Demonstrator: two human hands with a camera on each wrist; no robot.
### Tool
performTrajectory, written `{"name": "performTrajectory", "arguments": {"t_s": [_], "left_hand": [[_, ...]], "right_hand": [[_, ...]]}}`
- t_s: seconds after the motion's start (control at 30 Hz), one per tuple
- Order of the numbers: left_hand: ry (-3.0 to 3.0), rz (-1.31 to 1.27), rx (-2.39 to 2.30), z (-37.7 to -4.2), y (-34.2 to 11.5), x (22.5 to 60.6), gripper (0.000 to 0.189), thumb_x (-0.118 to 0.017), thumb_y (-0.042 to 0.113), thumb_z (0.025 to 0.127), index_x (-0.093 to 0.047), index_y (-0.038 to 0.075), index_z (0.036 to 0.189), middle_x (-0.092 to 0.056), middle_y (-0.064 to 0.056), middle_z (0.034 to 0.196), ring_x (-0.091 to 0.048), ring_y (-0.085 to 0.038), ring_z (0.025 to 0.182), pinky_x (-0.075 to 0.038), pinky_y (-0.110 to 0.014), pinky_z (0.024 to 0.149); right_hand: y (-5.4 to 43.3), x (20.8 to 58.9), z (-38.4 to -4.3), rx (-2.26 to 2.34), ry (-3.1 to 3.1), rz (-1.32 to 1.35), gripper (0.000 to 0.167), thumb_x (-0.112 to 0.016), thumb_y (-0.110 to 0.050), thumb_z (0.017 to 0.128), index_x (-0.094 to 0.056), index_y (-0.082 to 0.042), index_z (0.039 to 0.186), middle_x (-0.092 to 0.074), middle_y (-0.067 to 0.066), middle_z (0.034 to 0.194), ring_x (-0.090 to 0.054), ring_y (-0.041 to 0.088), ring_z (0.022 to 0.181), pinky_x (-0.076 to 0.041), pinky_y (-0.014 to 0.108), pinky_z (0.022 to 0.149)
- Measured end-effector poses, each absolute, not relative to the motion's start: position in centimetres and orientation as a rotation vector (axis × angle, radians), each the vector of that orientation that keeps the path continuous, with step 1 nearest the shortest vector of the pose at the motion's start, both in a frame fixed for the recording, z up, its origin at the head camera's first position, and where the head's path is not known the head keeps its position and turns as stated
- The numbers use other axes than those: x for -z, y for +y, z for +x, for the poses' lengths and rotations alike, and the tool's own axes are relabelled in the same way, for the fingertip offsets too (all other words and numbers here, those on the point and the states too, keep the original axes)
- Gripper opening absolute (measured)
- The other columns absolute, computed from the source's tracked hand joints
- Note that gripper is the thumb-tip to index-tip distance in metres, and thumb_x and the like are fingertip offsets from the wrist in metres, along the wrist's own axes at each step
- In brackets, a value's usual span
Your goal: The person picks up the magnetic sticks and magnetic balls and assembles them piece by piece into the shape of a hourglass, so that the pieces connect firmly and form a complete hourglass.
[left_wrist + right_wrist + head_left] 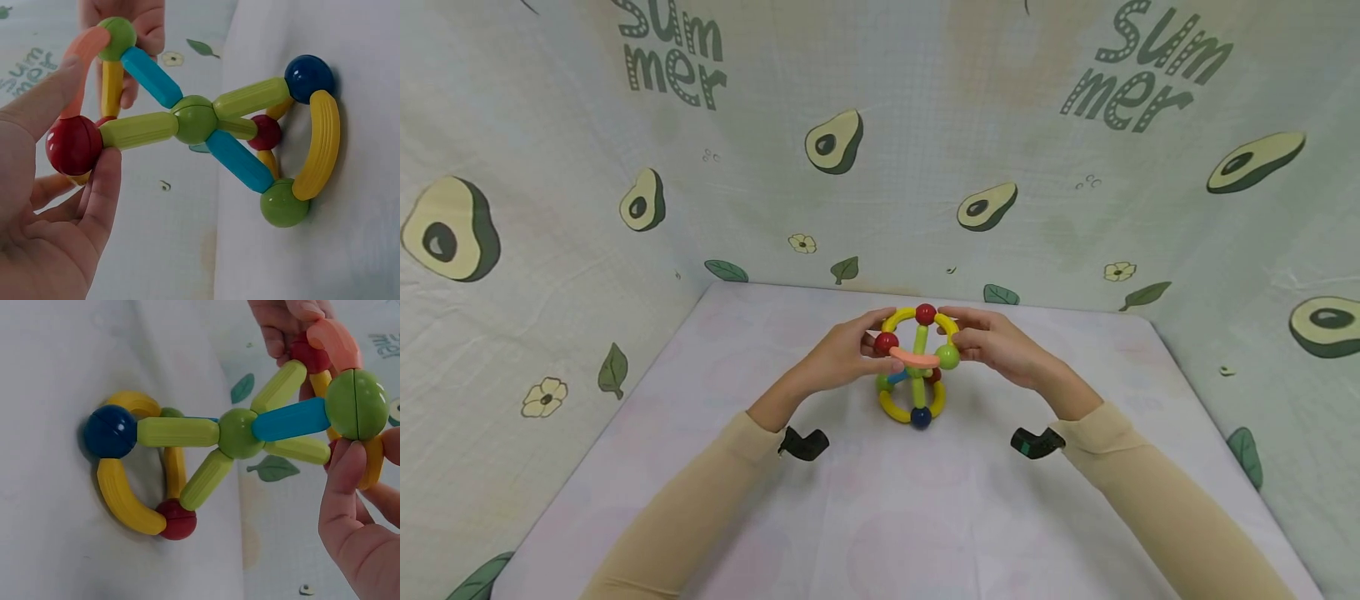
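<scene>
A ball-and-stick construction toy (919,389) stands on the table. Its lower ring has yellow curved rods (320,147) and a dark blue ball (921,417). From a central green ball (195,119), straight rods in lime and blue run to the upper and lower rings. My left hand (842,354) holds the upper ring at a red ball (74,145), its thumb against the salmon curved rod (915,358). Opposite, my right hand (1003,346) grips the upper ring by a green ball (357,404) and the yellow rod below it; some fingertips are hidden behind.
The pale tabletop (917,525) extends around the toy. A cloth printed with avocados (835,142) hangs behind and on both sides. A black wrist device (805,444) is at the left cuff, and another black device (1037,443) is at the right.
</scene>
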State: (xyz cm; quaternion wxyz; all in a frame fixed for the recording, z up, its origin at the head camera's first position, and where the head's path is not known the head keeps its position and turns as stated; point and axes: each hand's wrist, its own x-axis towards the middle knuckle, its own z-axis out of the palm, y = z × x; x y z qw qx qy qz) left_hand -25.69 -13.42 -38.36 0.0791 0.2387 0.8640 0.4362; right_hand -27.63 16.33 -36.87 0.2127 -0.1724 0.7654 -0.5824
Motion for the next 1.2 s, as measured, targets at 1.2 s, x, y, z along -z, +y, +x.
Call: {"name": "performTrajectory", "arguments": {"t_s": [1.2], "left_hand": [[2.629,0.655,-1.366,-25.73,-13.04,38.68,0.091,-0.087,0.041,0.089,-0.039,0.019,0.164,-0.063,-0.006,0.142,-0.066,-0.023,0.11,-0.062,-0.034,0.089]], "right_hand": [[17.0,36.92,-28.2,1.591,2.162,-0.477,0.06,-0.056,-0.022,0.111,-0.035,-0.008,0.166,-0.05,0.024,0.151,-0.064,0.028,0.116,-0.058,0.028,0.098]]}}
